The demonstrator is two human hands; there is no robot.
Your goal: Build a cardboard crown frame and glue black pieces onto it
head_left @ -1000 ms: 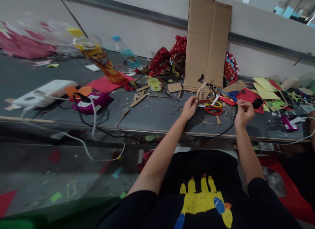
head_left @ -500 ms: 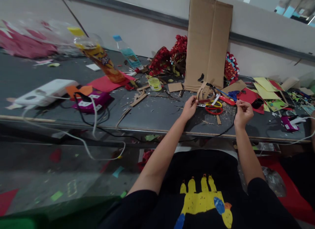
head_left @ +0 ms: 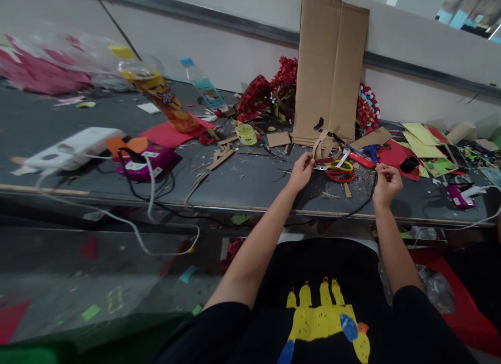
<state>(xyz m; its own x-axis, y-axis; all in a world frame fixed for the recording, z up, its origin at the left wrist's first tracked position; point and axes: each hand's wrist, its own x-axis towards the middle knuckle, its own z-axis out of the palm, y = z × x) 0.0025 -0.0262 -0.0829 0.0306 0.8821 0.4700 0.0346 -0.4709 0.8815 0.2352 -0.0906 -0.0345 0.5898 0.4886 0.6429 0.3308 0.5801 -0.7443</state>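
Wearing a black short-sleeved T-shirt (head_left: 321, 262), with a plain left sleeve (head_left: 207, 327) and a plain right sleeve (head_left: 425, 322) stopping near the elbows and leaving the forearms (head_left: 256, 251) bare. Displaying on the front a bright yellow print (head_left: 321, 322), flecked with dark specks and sprouting four rounded, brown-tipped prongs toward the hem. Showing also a blue oval (head_left: 348, 326) beside a dab of orange (head_left: 363, 327) at the print's right, plus another blue patch (head_left: 286, 351) at its left.
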